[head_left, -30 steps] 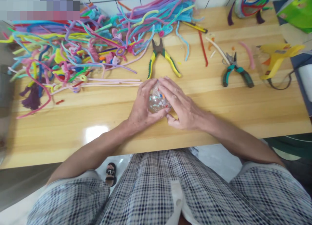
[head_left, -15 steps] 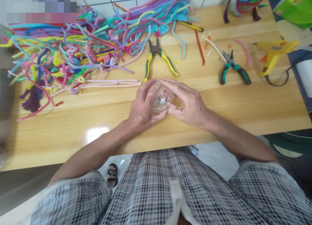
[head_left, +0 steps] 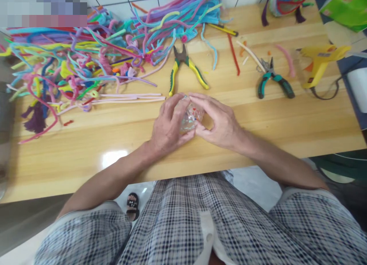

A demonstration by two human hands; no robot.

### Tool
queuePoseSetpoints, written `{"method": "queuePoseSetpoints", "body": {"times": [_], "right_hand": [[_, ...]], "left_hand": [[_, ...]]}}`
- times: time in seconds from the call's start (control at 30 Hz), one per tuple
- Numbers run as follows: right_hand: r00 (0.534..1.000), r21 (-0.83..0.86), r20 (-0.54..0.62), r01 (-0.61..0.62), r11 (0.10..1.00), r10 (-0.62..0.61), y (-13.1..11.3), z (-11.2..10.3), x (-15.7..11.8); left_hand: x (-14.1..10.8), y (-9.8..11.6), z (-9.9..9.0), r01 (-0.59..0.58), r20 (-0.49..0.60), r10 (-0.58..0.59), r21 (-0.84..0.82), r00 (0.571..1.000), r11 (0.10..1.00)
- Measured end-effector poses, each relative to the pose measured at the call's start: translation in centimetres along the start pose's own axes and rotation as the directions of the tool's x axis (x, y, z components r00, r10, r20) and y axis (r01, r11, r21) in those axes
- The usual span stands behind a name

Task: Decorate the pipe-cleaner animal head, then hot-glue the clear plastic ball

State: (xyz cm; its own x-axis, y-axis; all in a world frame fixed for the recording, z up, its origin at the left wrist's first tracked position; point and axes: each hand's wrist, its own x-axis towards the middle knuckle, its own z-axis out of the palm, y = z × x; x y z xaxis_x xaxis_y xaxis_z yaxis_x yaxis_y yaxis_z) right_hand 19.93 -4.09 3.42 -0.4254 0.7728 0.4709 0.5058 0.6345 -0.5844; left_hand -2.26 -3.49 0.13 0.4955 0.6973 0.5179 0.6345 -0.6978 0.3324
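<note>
Between my two hands is a clear, rounded, shiny thing [head_left: 189, 117] with small red, blue and pale specks; I cannot tell its kind. My left hand [head_left: 169, 121] curls around its left side, thumb below and fingers over the top. My right hand [head_left: 220, 121] grips its right side, thumb and fingertips pressed to it. The fingers cover part of the clear thing. Just beyond the hands lie yellow-and-green pliers [head_left: 187, 68] with their handles spread. Pale pink pipe cleaners [head_left: 132, 98] reach close to my left hand.
A tangled heap of colourful pipe cleaners [head_left: 77, 62] fills the table's back left. At the right lie small teal-handled pliers [head_left: 273, 79] and a yellow glue gun [head_left: 318, 64] with its cord. A yellow utility knife [head_left: 223, 29] rests at the back. The table's front edge [head_left: 183, 175] runs before my body.
The view has shifted very slightly, so the table things sit a little further left. Both hands stay around the clear thing, with hardly any movement.
</note>
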Motion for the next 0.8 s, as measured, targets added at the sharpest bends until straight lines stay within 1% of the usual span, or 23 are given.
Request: {"method": "queuePoseSetpoints", "body": {"times": [0.07,0.13,0.27,0.5,0.63,0.8], "right_hand": [[1.0,-0.003,-0.018,0.016,1.0,-0.016,-0.1,0.1,0.0],[1.0,0.005,-0.024,0.019,1.0,-0.019,-0.1,0.2,0.0],[1.0,0.053,-0.003,-0.016,0.998,0.016,-0.1,0.0,0.1],[0.995,0.13,0.011,-0.099,0.987,0.098,-0.5,-0.3,0.3],[0.989,0.099,-0.003,-0.15,0.984,0.151,-0.9,0.0,0.2],[0.988,0.01,-0.028,-0.152,0.988,0.153,-1.1,0.4,0.0]], "left_hand": [[0.0,0.1,0.0,-0.002,0.003,0.002,0.016,1.0,1.0],[0.0,0.1,0.1,-0.022,-0.02,0.022,0.01,1.0,1.0],[0.0,-0.1,0.3,-0.064,-0.066,0.063,-0.024,0.996,0.998],[-0.3,-0.3,0.4,-0.055,-0.025,0.054,-0.039,0.998,0.998],[-0.4,-0.1,0.7,-0.058,-0.037,0.056,-0.044,0.998,0.997],[-0.3,0.2,0.8,-0.06,-0.029,0.059,-0.036,0.998,0.998]]}}
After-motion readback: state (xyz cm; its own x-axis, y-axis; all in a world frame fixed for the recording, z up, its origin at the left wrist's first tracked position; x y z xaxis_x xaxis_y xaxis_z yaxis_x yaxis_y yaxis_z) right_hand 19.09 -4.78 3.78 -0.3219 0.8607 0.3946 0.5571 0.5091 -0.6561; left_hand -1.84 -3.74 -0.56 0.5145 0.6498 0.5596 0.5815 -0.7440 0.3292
